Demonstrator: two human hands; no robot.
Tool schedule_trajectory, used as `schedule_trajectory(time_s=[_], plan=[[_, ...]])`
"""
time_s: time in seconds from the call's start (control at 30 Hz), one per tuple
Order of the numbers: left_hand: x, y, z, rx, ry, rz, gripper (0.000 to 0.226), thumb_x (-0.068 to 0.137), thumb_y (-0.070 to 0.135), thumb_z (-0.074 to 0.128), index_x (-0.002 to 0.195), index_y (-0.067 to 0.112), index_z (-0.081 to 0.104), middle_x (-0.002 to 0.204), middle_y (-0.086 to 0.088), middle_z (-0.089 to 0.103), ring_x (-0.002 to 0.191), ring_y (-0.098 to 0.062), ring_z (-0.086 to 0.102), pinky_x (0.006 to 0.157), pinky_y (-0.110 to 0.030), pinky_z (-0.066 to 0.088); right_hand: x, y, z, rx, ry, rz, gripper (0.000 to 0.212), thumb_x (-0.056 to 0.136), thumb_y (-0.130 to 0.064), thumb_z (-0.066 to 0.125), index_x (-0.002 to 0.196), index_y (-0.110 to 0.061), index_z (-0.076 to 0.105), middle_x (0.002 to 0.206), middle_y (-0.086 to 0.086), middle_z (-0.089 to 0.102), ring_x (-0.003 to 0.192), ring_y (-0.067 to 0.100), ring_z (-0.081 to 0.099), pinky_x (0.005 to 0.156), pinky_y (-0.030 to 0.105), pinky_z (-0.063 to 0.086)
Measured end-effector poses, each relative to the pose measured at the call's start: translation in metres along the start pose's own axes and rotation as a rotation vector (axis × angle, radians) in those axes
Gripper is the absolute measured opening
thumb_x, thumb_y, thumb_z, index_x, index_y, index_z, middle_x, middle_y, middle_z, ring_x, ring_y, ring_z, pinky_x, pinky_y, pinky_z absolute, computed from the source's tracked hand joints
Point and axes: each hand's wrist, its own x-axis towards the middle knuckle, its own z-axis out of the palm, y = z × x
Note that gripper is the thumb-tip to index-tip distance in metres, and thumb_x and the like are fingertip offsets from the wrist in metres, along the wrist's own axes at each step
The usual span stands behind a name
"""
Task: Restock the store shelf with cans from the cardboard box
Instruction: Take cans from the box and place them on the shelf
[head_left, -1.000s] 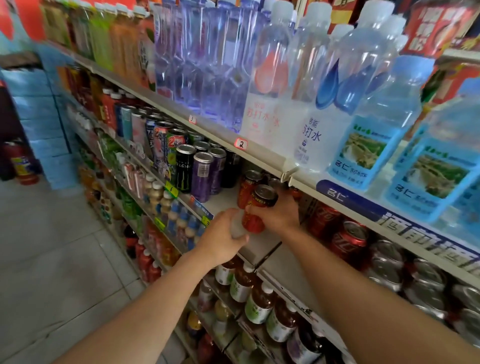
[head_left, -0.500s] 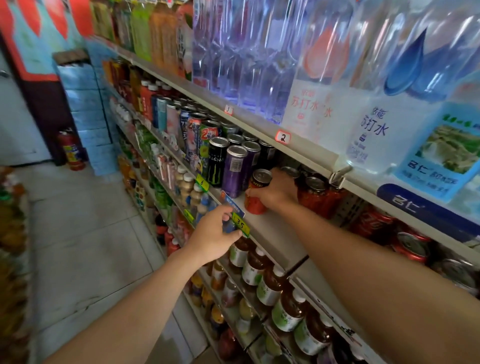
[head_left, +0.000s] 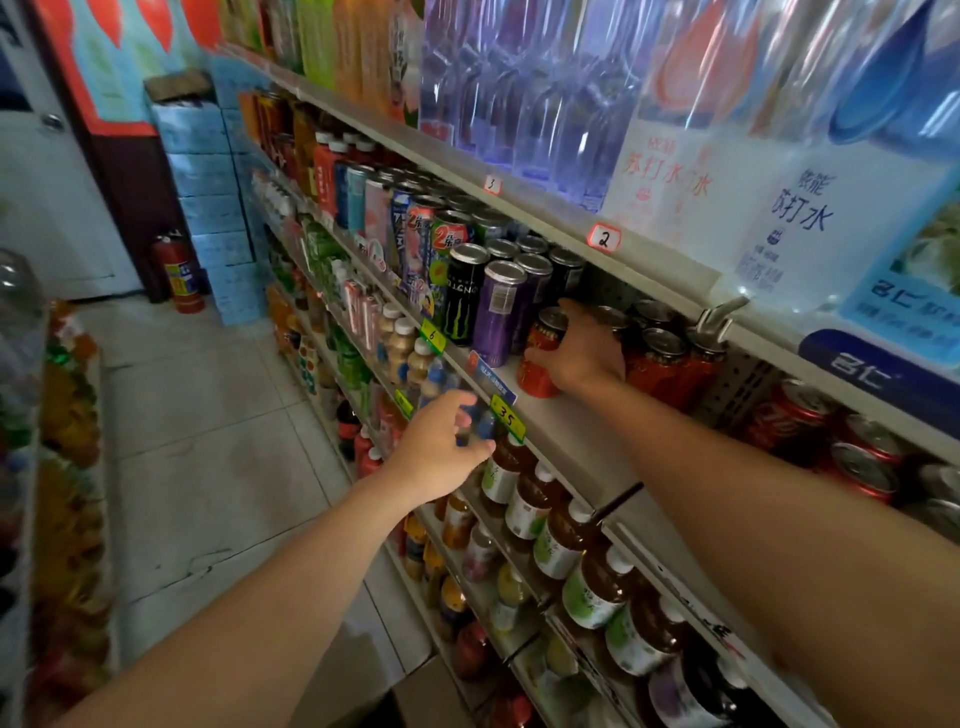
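Observation:
My right hand (head_left: 584, 353) grips a red can (head_left: 537, 358) that stands upright on the middle shelf (head_left: 566, 431), just right of a purple can (head_left: 498, 312) and a black can (head_left: 464, 296). More red cans (head_left: 660, 364) stand behind and to the right of it. My left hand (head_left: 441, 452) hovers in front of the shelf edge near the yellow price tag (head_left: 508, 418), fingers loosely spread and holding nothing. A corner of the cardboard box (head_left: 431, 696) shows at the bottom, below my arms.
Large water bottles (head_left: 675, 130) fill the shelf above. Brown tea bottles (head_left: 566, 540) line the shelf below. Cola cans (head_left: 852, 447) lie at the far right. A tiled aisle floor (head_left: 208, 441) runs left, with a fire extinguisher (head_left: 179, 273) and stacked blue cartons (head_left: 208, 208) at the far end.
My right hand carried the red can left and set it down beside the purple can. My left hand dropped from near the can to the shelf edge by the price tag.

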Motion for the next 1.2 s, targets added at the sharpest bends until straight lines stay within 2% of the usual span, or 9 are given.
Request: schedule_trajectory(time_s=[0.1,0.2,0.43,0.57,0.67,0.77,0.93,1.07,1.2], plan=[[-0.017,-0.016,0.000,-0.042,0.025,-0.052,0.057,0.086,0.029,0.071,0.136,0.019,0.045,0.118,0.000,0.055,0.111,-0.015,0.054,0.089,-0.026,0.043,-0.024,-0.013,-0.020,0.089,0.170,-0.088,0.072,0.075,-0.043,0.079,0.138,-0.024,0.050,0.148,0.007,0.043,0.129,0.023,0.050,0.099,0.034,0.045],[-0.053,-0.059,0.003,-0.120,0.095,-0.204,0.046,0.088,0.028,0.070,0.129,0.019,0.051,0.112,0.000,0.058,0.103,-0.014,0.058,0.083,-0.024,0.046,-0.088,-0.039,-0.021,0.335,0.348,-0.231,0.036,0.084,-0.040,0.069,0.114,-0.020,0.064,0.116,-0.002,0.063,0.100,0.011,0.062,0.081,0.023,0.048],[-0.194,-0.241,0.086,0.007,0.033,-0.679,0.017,0.083,0.020,0.070,0.097,0.013,0.065,0.095,-0.004,0.069,0.092,-0.016,0.063,0.071,-0.017,0.038,-0.247,-0.014,0.198,0.345,-0.622,-0.381,0.010,0.082,-0.026,0.075,0.081,-0.017,0.069,0.072,-0.004,0.068,0.063,0.005,0.062,0.062,0.028,0.052],[-0.266,-0.337,0.151,0.061,-0.059,-0.856,0.009,0.080,0.020,0.070,0.086,0.014,0.071,0.091,-0.009,0.073,0.091,-0.025,0.068,0.077,-0.030,0.050,-0.315,0.046,0.341,0.108,-0.976,-0.290,0.013,0.079,-0.027,0.076,0.082,-0.016,0.069,0.080,0.003,0.072,0.078,0.019,0.067,0.073,0.038,0.056],[-0.307,-0.412,0.212,0.063,-0.065,-0.931,0.026,0.082,0.021,0.073,0.103,0.006,0.068,0.110,-0.016,0.069,0.109,-0.032,0.062,0.091,-0.033,0.047,-0.367,0.094,0.428,0.018,-1.129,-0.261,0.012,0.079,-0.020,0.076,0.078,-0.015,0.066,0.095,0.013,0.072,0.093,0.029,0.068,0.079,0.036,0.053],[-0.329,-0.480,0.275,0.044,-0.157,-0.987,0.027,0.083,0.021,0.069,0.107,0.010,0.062,0.111,-0.010,0.066,0.105,-0.028,0.062,0.083,-0.030,0.047,-0.412,0.146,0.521,-0.066,-1.219,-0.206,0.022,0.078,-0.018,0.076,0.096,-0.015,0.064,0.109,0.016,0.069,0.103,0.033,0.065,0.086,0.037,0.053],[-0.327,-0.586,0.370,0.057,-0.175,-1.099,0.047,0.074,0.030,0.068,0.116,0.012,0.057,0.122,-0.009,0.060,0.105,-0.024,0.062,0.074,-0.028,0.048,-0.460,0.207,0.653,-0.080,-1.189,-0.094,0.042,0.083,-0.014,0.073,0.122,-0.008,0.059,0.124,0.017,0.062,0.115,0.034,0.060,0.096,0.038,0.050],[-0.307,-0.658,0.412,0.082,-0.052,-1.168,0.079,0.085,0.026,0.067,0.150,0.017,0.023,0.152,-0.012,0.023,0.129,-0.035,0.046,0.088,-0.032,0.042,-0.463,0.234,0.743,-0.125,-1.063,-0.048,0.077,0.087,-0.019,0.070,0.150,-0.015,0.028,0.146,0.019,0.034,0.125,0.041,0.051,0.104,0.040,0.041],[-0.299,-0.706,0.438,0.235,-0.054,-1.078,0.070,0.086,0.017,0.064,0.146,0.026,0.030,0.156,-0.010,0.016,0.124,-0.043,0.048,0.099,-0.044,0.044,-0.446,0.244,0.800,-0.133,-1.003,-0.042,0.087,0.082,-0.014,0.076,0.152,-0.022,0.024,0.152,0.019,0.023,0.127,0.042,0.050,0.104,0.040,0.041]])
